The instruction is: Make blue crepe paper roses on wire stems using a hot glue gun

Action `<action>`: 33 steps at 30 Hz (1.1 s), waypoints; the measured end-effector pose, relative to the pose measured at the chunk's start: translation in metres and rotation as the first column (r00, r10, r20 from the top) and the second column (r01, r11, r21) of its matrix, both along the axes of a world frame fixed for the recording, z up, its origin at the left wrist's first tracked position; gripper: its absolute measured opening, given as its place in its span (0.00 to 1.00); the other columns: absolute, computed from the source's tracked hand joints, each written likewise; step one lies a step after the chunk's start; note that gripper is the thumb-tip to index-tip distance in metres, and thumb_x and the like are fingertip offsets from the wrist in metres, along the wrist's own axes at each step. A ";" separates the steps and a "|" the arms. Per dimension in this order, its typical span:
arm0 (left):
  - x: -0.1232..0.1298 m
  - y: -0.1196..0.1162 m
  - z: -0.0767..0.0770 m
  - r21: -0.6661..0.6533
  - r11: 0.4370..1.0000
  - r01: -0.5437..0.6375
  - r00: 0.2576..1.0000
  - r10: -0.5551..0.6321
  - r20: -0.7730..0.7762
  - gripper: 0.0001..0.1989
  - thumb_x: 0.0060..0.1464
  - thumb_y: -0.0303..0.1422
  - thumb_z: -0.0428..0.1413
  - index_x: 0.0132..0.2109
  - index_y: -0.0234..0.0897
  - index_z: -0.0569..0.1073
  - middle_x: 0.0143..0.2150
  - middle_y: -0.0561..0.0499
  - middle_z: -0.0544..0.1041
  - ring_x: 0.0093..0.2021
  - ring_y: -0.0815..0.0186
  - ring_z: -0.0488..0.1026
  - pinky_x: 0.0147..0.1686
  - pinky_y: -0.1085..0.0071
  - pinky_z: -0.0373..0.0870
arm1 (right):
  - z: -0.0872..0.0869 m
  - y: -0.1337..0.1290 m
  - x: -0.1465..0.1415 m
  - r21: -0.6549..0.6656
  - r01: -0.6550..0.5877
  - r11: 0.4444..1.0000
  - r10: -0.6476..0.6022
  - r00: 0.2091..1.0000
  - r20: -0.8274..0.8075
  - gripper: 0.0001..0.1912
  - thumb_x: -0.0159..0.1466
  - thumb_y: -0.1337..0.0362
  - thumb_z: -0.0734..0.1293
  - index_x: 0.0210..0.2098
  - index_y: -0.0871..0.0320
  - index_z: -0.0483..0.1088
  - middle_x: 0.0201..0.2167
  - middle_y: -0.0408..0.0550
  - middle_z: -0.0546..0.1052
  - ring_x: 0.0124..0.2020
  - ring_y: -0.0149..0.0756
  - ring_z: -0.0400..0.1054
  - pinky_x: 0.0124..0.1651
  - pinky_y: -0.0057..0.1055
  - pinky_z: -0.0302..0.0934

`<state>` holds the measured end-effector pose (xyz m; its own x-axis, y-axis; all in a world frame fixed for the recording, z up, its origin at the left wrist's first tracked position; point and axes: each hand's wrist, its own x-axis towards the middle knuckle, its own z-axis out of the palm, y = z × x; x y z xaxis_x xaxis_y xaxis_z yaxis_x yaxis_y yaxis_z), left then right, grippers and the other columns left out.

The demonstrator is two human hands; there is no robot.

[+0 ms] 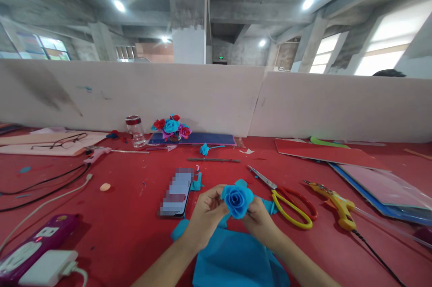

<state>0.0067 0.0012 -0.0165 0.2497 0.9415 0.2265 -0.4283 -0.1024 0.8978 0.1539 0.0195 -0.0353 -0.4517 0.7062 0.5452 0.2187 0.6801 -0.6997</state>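
Note:
A blue paper rose point(236, 200) with layered, curled petals faces up toward me, held above the red table. My left hand point(209, 208) pinches its left side, thumb and fingers closed at the petals. On the other side my right hand point(258, 219) is closed at the rose's lower right edge, its fingertips partly hidden behind the petals. Below both hands lies blue crepe paper point(232, 260), with smaller blue pieces around it. Scissors point(283, 199) with red and yellow handles rest open to the right of my right hand.
A phone point(177, 192) lies left of the hands. A yellow glue gun point(334, 204) and paper sheets point(378, 183) are on the right. Behind stand a paper flower bouquet point(172, 127) and a glass jar point(135, 132). A purple power strip point(37, 242) sits front left.

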 end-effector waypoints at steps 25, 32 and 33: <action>-0.042 -0.010 0.055 0.472 0.879 -0.070 0.857 0.295 -0.422 0.09 0.54 0.31 0.53 0.41 0.40 0.76 0.36 0.49 0.78 0.38 0.64 0.73 0.38 0.72 0.69 | -0.005 0.010 0.012 0.067 -0.048 0.997 0.041 0.994 0.098 0.14 0.62 0.71 0.56 0.23 0.58 0.66 0.21 0.43 0.68 0.24 0.28 0.62 0.31 0.23 0.58; -0.042 -0.005 0.065 0.428 0.904 -0.020 0.801 0.271 -0.533 0.09 0.53 0.30 0.54 0.40 0.40 0.77 0.34 0.48 0.79 0.34 0.63 0.75 0.32 0.71 0.71 | 0.000 0.007 0.014 0.006 -0.033 0.999 0.032 0.988 0.149 0.14 0.62 0.72 0.56 0.23 0.58 0.67 0.21 0.42 0.67 0.25 0.28 0.62 0.31 0.23 0.57; -0.042 -0.005 0.067 0.433 0.901 -0.012 0.793 0.273 -0.545 0.09 0.52 0.30 0.54 0.39 0.40 0.77 0.34 0.48 0.79 0.34 0.63 0.75 0.33 0.71 0.71 | 0.001 0.008 0.014 0.005 -0.032 0.999 0.031 0.988 0.149 0.15 0.62 0.72 0.56 0.23 0.58 0.67 0.21 0.42 0.68 0.25 0.28 0.62 0.31 0.23 0.57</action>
<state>-0.0351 -0.0039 0.0510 0.3245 0.8402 0.4345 0.2082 -0.5116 0.8336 0.1678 0.0270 -0.0346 -0.5502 0.6867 0.4752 0.2990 0.6933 -0.6557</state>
